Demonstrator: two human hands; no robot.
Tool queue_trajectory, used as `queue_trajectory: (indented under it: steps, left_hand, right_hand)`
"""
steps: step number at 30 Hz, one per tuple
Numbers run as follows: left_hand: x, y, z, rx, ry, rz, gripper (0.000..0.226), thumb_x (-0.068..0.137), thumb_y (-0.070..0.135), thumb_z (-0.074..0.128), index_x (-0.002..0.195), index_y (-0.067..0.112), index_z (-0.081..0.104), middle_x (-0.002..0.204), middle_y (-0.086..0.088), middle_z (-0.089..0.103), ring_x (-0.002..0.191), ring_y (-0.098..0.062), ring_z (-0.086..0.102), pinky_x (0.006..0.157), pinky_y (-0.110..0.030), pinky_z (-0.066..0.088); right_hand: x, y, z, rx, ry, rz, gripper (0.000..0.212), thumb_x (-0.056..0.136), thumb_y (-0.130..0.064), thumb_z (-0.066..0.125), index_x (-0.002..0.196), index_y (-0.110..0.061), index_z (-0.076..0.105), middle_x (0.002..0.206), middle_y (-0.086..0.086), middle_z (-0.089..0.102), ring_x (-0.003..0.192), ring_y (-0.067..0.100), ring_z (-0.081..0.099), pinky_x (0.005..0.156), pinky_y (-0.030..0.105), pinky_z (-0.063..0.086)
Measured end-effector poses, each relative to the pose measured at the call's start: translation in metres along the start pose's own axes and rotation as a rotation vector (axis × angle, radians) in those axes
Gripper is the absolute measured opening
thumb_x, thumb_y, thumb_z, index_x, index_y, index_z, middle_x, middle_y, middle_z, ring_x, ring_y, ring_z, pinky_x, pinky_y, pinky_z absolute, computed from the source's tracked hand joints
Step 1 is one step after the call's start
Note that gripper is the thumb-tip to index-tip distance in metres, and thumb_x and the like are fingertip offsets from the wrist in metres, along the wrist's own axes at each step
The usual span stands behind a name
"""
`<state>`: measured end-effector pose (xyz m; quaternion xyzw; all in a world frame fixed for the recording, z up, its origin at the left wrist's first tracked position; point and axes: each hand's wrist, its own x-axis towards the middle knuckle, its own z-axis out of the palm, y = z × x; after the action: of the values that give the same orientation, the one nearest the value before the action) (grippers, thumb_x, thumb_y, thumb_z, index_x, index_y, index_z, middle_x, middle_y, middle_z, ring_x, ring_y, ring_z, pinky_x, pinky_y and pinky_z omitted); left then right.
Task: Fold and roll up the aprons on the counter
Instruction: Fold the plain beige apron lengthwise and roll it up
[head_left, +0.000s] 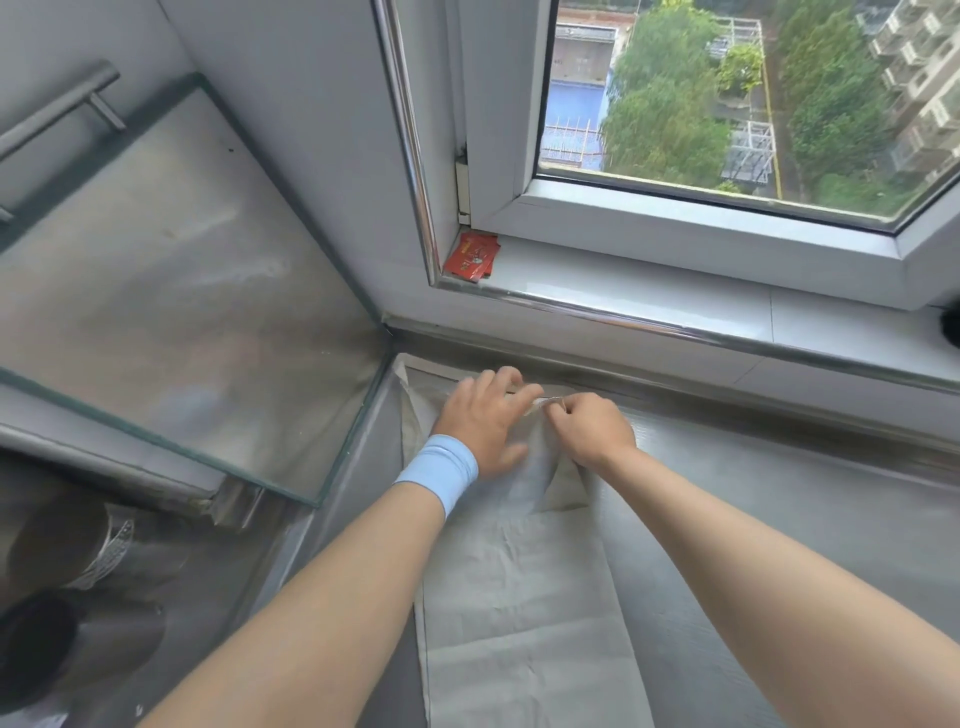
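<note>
Both hands meet at the far end of the pale grey cloth apron (519, 597). I see it lying as a long folded strip on the shiny grey counter (779, 509), running from the near edge up to the back corner below the white window sill (649, 291). On my feed the left hand (483, 421), with a light blue wristband (436, 475), lies flat on the cloth, fingers spread and fairly straight, pressing it down. The right hand (587, 426), just beside it, has its fingers curled and pinches a narrow edge or strap of the apron; I cannot tell which. A loose fold of cloth rises under that wrist. A red paper packet (470, 257) lies in the sill's corner, and a green-edged glass panel (156, 291) stands left of the counter.
</note>
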<state>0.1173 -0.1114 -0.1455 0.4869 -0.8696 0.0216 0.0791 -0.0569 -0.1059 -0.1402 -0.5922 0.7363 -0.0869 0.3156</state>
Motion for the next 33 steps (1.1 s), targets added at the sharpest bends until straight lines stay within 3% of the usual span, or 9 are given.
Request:
queue_trajectory:
  steps: [3, 6, 8, 12, 17, 20, 25, 29, 33]
  left_hand:
    - [0.024, -0.004, -0.009, -0.033, 0.108, -0.264, 0.022, 0.068, 0.03, 0.079, 0.082, 0.02, 0.065, 0.091, -0.007, 0.055, 0.079, -0.029, 0.056, 0.057, -0.031, 0.042]
    - [0.048, -0.003, -0.021, -0.408, -0.009, -0.719, 0.019, 0.09, 0.029, 0.059, 0.106, 0.019, 0.056, 0.108, -0.007, 0.06, 0.097, -0.031, 0.059, 0.074, -0.035, 0.046]
    - [0.055, 0.0, -0.025, -0.659, 0.019, -0.863, 0.022, 0.088, 0.024, 0.061, 0.105, 0.017, 0.048, 0.098, -0.008, 0.065, 0.092, -0.032, 0.061, 0.075, -0.034, 0.046]
    - [0.041, 0.019, -0.022, -0.645, -0.071, -0.802, 0.012, 0.088, 0.031, 0.054, 0.085, 0.02, 0.051, 0.079, -0.002, 0.062, 0.078, -0.031, 0.057, 0.067, -0.028, 0.042]
    - [0.034, 0.042, -0.004, -0.464, -0.515, -0.673, 0.046, 0.086, 0.061, 0.044, 0.091, 0.021, 0.067, 0.092, -0.002, 0.068, 0.09, -0.027, 0.062, 0.073, -0.028, 0.044]
    - [0.044, 0.051, 0.001, -0.431, -0.622, -0.713, 0.049, 0.077, 0.062, 0.049, 0.096, 0.022, 0.068, 0.095, -0.002, 0.069, 0.085, -0.025, 0.062, 0.07, -0.027, 0.044]
    - [0.056, 0.049, 0.009, -0.597, -0.592, -0.771, 0.018, 0.083, 0.039, 0.058, 0.089, 0.024, 0.065, 0.092, 0.0, 0.069, 0.088, -0.025, 0.068, 0.07, -0.025, 0.046]
    - [0.059, 0.043, 0.013, -0.939, -0.405, -0.878, 0.015, 0.09, 0.034, 0.055, 0.081, 0.023, 0.061, 0.062, 0.001, 0.067, 0.059, -0.018, 0.07, 0.066, -0.021, 0.05]
    - [0.049, 0.039, 0.017, -0.993, -0.271, -0.819, 0.018, 0.088, 0.022, 0.059, 0.106, 0.025, 0.059, 0.1, 0.0, 0.067, 0.075, -0.025, 0.071, 0.077, -0.035, 0.058]
  right_hand:
    - [-0.002, 0.006, -0.003, 0.183, -0.035, 0.03, 0.034, 0.088, -0.053, 0.051, 0.079, -0.021, 0.057, 0.073, -0.005, 0.065, 0.077, 0.022, 0.063, 0.062, 0.032, 0.041]
    - [-0.01, 0.014, -0.008, 0.39, 0.002, -0.002, 0.027, 0.089, -0.049, 0.052, 0.088, -0.022, 0.051, 0.076, -0.008, 0.062, 0.075, 0.016, 0.057, 0.07, 0.036, 0.042]
    - [-0.014, 0.023, -0.007, 0.389, 0.01, -0.01, 0.016, 0.09, -0.035, 0.049, 0.082, -0.021, 0.05, 0.074, -0.008, 0.058, 0.073, 0.018, 0.053, 0.068, 0.035, 0.041]
    - [-0.019, 0.041, 0.004, 0.214, -0.113, 0.068, 0.01, 0.076, -0.034, 0.055, 0.079, -0.026, 0.062, 0.078, -0.013, 0.067, 0.077, 0.011, 0.063, 0.076, 0.032, 0.053]
    - [-0.03, 0.038, 0.016, 0.112, -0.105, 0.04, 0.015, 0.075, -0.04, 0.069, 0.086, -0.032, 0.063, 0.085, -0.017, 0.064, 0.085, 0.01, 0.062, 0.07, 0.026, 0.047]
    - [-0.035, 0.039, 0.019, 0.104, -0.129, 0.032, 0.018, 0.077, -0.035, 0.066, 0.094, -0.033, 0.061, 0.088, -0.016, 0.063, 0.087, 0.012, 0.062, 0.072, 0.027, 0.049]
    - [-0.039, 0.047, 0.018, 0.102, -0.062, 0.118, 0.02, 0.075, -0.042, 0.066, 0.091, -0.032, 0.061, 0.089, -0.014, 0.065, 0.086, 0.013, 0.063, 0.069, 0.028, 0.048]
    - [-0.034, 0.054, 0.018, 0.061, -0.075, 0.128, 0.03, 0.074, -0.039, 0.068, 0.061, -0.02, 0.049, 0.064, -0.009, 0.056, 0.068, 0.018, 0.054, 0.055, 0.03, 0.038]
    - [-0.035, 0.051, 0.023, 0.08, 0.032, 0.079, 0.011, 0.084, -0.034, 0.063, 0.084, -0.025, 0.056, 0.084, -0.009, 0.059, 0.081, 0.021, 0.058, 0.064, 0.033, 0.044]
